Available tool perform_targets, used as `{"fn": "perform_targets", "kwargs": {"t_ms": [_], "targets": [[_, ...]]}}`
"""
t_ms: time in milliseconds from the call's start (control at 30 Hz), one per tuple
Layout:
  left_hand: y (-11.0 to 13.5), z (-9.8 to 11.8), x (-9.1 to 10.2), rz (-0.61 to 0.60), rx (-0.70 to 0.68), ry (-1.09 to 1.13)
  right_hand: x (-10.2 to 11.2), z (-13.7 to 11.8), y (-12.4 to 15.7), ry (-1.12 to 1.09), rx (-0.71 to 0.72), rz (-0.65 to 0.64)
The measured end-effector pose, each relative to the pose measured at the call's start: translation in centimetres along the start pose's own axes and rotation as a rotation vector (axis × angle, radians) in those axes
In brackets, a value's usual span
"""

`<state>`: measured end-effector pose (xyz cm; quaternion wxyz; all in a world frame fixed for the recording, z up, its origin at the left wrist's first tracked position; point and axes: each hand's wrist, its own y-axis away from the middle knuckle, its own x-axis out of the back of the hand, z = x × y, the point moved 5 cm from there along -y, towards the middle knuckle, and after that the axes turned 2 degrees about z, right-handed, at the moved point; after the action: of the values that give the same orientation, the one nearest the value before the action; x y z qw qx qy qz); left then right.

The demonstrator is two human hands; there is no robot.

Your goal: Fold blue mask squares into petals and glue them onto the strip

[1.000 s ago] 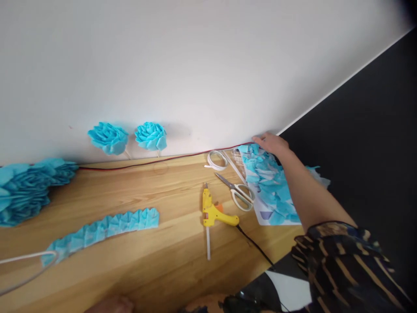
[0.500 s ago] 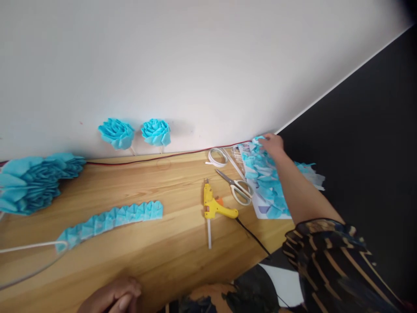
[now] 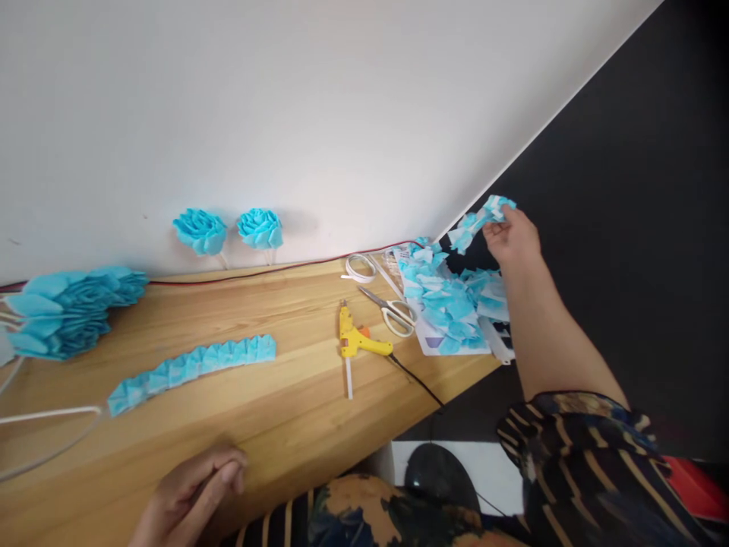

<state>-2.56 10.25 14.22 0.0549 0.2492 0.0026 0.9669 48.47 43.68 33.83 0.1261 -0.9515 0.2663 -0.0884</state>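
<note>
My right hand (image 3: pixel 512 235) is raised over the table's far right end, fingers closed on a strip of blue crepe paper (image 3: pixel 475 224). Below it lies a heap of loose blue paper pieces (image 3: pixel 447 304) on a printed sheet. Near the table's front edge rests my left hand (image 3: pixel 199 486), fingers curled and pressed together; whether anything small is in them is hidden. A folded, pleated blue paper strip (image 3: pixel 194 368) lies flat beyond that hand. Two blue paper roses (image 3: pixel 199 232) stand upright on sticks against the wall.
A yellow glue gun (image 3: pixel 353 338) with a black cord and scissors (image 3: pixel 390 311) lie mid-table. Behind them sits a roll of white tape (image 3: pixel 361 268). Several blue paper flowers (image 3: pixel 68 311) are piled at left, near a white wire loop (image 3: pixel 51 416). A dark panel (image 3: pixel 638 228) borders the right.
My right hand has lifted off the paper heap and moved right, carrying a blue paper strip. The view has shifted slightly; my left hand shows more fully, still curled.
</note>
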Motion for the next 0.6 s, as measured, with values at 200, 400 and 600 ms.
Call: {"fn": "perform_targets", "kwargs": {"t_ms": [200, 400, 600], "targets": [[0.2, 0.6, -0.4, 0.027, -0.047, 0.027, -2.9, -5.8, 7.0, -0.080, 0.009, -0.223], [-0.5, 1.8, 1.8, 0.116, -0.002, 0.146, -8.8, -7.6, 22.7, 0.010, 0.005, -0.661], [-1.1, 2.3, 5.8, 0.451, 0.043, 0.130, -15.2, -0.3, 37.5, -0.387, -0.546, -0.948]]}}
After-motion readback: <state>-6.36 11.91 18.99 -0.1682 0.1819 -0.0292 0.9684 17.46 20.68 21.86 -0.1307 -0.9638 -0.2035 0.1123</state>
